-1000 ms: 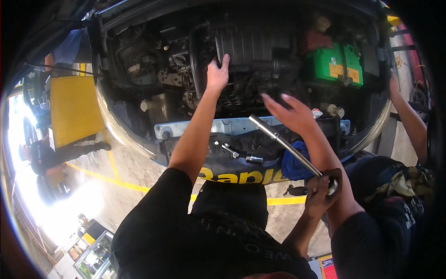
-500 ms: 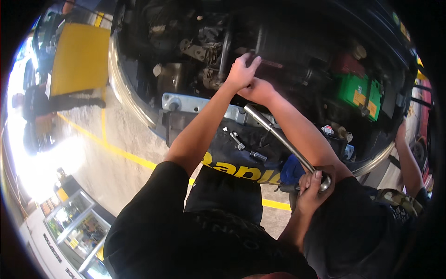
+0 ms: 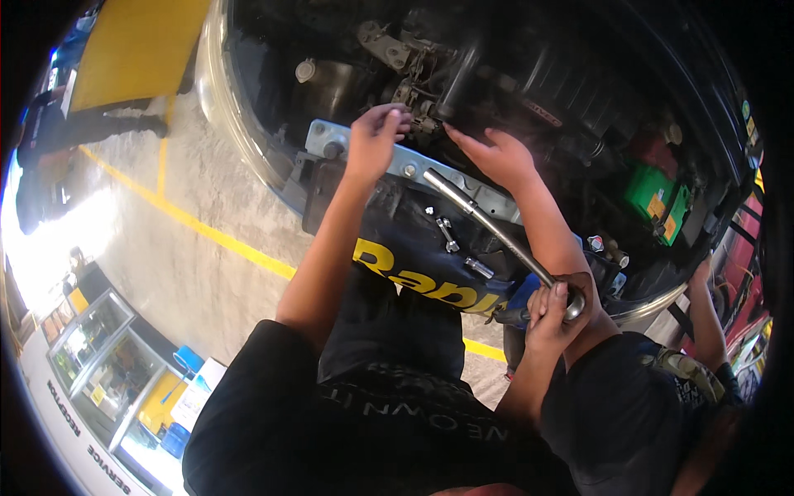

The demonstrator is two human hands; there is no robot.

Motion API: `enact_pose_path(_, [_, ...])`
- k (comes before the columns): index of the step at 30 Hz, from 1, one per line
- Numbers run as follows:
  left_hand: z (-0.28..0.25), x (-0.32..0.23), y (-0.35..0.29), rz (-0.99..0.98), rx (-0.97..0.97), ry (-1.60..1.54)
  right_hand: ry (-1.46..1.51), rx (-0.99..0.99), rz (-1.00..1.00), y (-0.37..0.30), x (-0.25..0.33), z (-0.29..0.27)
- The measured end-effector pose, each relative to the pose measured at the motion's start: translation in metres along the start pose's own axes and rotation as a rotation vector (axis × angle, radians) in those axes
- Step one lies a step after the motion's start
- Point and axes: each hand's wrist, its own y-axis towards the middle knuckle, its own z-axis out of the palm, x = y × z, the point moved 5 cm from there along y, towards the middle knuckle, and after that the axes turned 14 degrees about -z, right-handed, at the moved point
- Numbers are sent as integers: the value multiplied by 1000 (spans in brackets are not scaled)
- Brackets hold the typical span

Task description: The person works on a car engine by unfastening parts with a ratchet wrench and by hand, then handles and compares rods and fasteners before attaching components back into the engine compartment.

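My left hand hovers over the light-blue front crossbar of a car's engine bay, its fingers loosely bent and nothing seen in them. Just beyond the bar, my right hand spreads its fingers beside a dark hose and metal engine parts. Below my right forearm, a co-worker's hand grips a long chrome ratchet wrench by its head end, the handle pointing toward the crossbar. On the dark fender cover lie a chrome jointed socket piece and a socket.
A green battery sits at the right of the engine bay. The co-worker stands close on my right, the other hand at the car's edge. At left are a yellow panel, a person in dark clothes and a white counter.
My hands, close together over the engine before, have moved apart and nearer to me, the left one to the left. The view has shifted. The co-worker still holds the ratchet wrench.
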Motion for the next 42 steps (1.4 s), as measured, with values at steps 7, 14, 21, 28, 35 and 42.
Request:
enact_pose_path(7, [47,7,57,126,148,561,-28,-248,2,-31,12,38])
enact_pose_path(14, [58,1,55,165,112,887,-67,-280,-14,-36,14,84])
enact_pose_path(21, [48,11,71,129,107,806,-47,-273,13,-34,16,107])
enact_pose_path(28, [59,4,65,138,155,755,-145,-278,-13,-28,20,96])
enact_pose_path(35, [60,12,68,148,115,823,-76,-287,30,-18,17,94])
enact_pose_path(42, [46,-44,87,244,145,584,-156,-397,43,-21,16,79])
